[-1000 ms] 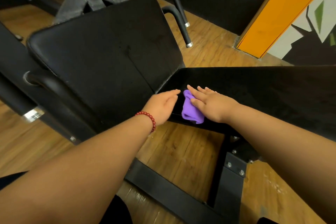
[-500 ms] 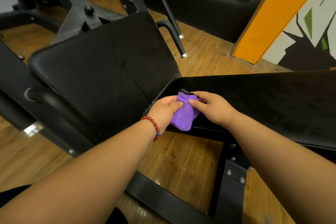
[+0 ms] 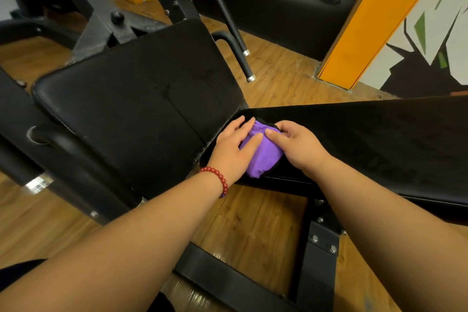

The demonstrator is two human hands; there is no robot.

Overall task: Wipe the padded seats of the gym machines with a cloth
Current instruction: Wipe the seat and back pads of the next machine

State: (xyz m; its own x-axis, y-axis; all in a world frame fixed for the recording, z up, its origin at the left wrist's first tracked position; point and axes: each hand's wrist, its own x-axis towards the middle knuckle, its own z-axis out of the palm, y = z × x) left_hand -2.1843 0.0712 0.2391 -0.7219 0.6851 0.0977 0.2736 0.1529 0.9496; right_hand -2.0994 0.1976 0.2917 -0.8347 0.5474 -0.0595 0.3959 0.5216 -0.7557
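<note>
My two hands meet over the purple cloth (image 3: 263,159), which sits bunched on the near end of the long black seat pad (image 3: 379,139), right at the corner where that pad meets the big tilted back pad (image 3: 141,114). A fold of the cloth hangs down over the pad's front edge.

My right hand (image 3: 300,147) has the cloth in its grasp. The fingers curl over the top of the bundle and the thumb presses into its side. My left hand (image 3: 233,145) lies against the other side with its fingers stretched out nearly straight along the seam between the two pads. Its thumb rests flat on the purple fabric, pressing rather than clutching. The two thumbs almost touch on top of the cloth. A red bead bracelet (image 3: 218,180) circles my left wrist.

Both forearms reach in from the bottom of the view, over the wooden floor (image 3: 253,223) and the machine's black steel base bar (image 3: 228,278). Under the seat pad a black upright post carries a plate with bolts (image 3: 324,243).

Beyond the back pad two black handles (image 3: 234,52) with silver end caps slant down toward the floor. Further right stands an orange pillar (image 3: 374,20), and beside it a wall painted with black, white and green angular shapes (image 3: 430,53).
</note>
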